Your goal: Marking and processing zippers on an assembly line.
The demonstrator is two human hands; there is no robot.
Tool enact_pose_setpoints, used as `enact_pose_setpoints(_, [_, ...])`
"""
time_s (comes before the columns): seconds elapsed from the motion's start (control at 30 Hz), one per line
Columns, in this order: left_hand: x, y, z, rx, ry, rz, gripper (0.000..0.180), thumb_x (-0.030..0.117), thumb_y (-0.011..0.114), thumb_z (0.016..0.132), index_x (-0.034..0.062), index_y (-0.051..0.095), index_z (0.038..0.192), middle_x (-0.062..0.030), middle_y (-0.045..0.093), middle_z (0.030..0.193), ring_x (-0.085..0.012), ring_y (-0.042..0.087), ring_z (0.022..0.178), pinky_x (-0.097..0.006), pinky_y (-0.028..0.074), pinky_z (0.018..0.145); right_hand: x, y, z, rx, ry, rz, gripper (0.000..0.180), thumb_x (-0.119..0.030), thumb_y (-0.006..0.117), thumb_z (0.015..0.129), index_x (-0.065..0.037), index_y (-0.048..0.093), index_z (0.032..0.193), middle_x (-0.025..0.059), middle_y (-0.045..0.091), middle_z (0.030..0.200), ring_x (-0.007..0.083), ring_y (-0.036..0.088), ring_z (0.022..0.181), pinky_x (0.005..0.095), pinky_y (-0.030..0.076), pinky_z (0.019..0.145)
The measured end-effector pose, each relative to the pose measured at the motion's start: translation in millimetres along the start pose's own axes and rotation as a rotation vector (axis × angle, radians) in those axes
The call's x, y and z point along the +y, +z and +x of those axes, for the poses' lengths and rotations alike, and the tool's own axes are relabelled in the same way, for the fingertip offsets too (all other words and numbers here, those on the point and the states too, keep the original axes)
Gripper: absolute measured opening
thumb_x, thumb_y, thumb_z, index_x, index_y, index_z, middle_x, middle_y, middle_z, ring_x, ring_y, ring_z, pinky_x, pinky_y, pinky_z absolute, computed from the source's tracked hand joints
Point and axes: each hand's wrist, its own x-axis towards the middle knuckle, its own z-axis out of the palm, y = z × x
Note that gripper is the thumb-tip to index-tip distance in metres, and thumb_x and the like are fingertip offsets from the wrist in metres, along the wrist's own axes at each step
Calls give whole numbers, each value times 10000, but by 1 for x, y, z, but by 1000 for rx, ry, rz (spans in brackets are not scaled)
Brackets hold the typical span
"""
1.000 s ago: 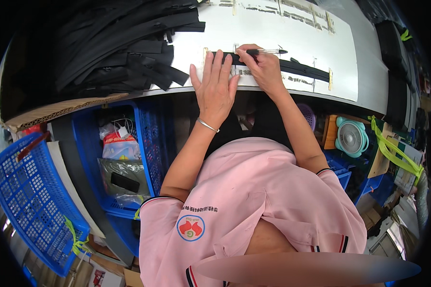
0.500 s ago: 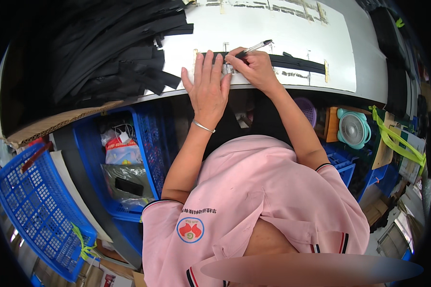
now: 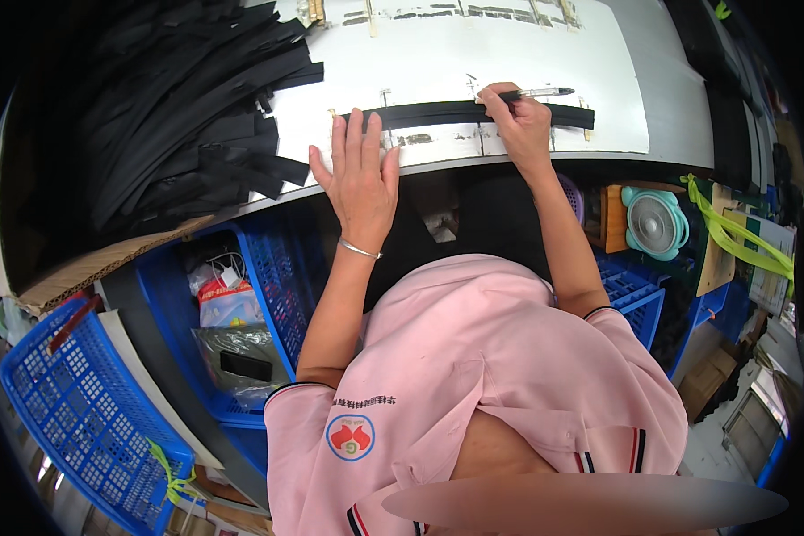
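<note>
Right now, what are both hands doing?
Left hand: open, flat on the black strip.
Right hand: closed, holding a pen.

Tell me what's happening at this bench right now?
A person in a pink shirt works at a white table. The left hand lies flat, fingers spread, on one end of a long black strip stretched across the table. The right hand rests on the strip further along, holding a pen. A heap of black strips lies to the left.
</note>
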Motion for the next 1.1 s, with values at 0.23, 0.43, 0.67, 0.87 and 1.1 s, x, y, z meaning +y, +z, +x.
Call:
enact_pose_setpoints(0.23, [0,2,-1,11,11,1,515,240,678,972,124,564,1461,-94,497,1553,-318,368,1498,-605,141,1198,1,5,3,31,-79,9,159,-142,700,946,12,732,922,50,652,646,77,564,581,260,459,565])
enact_pose_setpoints(0.43, [42,13,24,120,105,-236,401,171,725,926,83,667,1313,-124,595,1413,-354,495,1349,-524,277,1152,7,6,6,33,-141,-13,170,-163,682,956,-3,724,919,54,629,630,94,554,559,274,450,554])
enact_pose_setpoints(0.67, [69,48,47,158,89,-387,105,94,777,841,74,766,943,-33,700,1016,-243,626,1000,-398,424,917,8,7,5,55,-147,31,173,-163,691,944,1,728,905,72,620,624,100,540,551,283,439,534])
enact_pose_setpoints(0.87, [69,51,46,177,114,-369,111,92,786,830,82,764,938,-31,697,1019,-240,626,987,-389,424,905,12,1,3,-57,-83,130,203,-195,691,916,-1,714,861,79,615,627,92,542,571,283,446,552])
enact_pose_setpoints(1.1, [68,51,47,168,128,-358,121,100,791,830,87,768,948,-35,702,1042,-240,630,1004,-383,431,914,13,0,5,-45,-142,28,288,-267,687,897,-3,704,783,129,624,617,193,581,529,337,466,542])
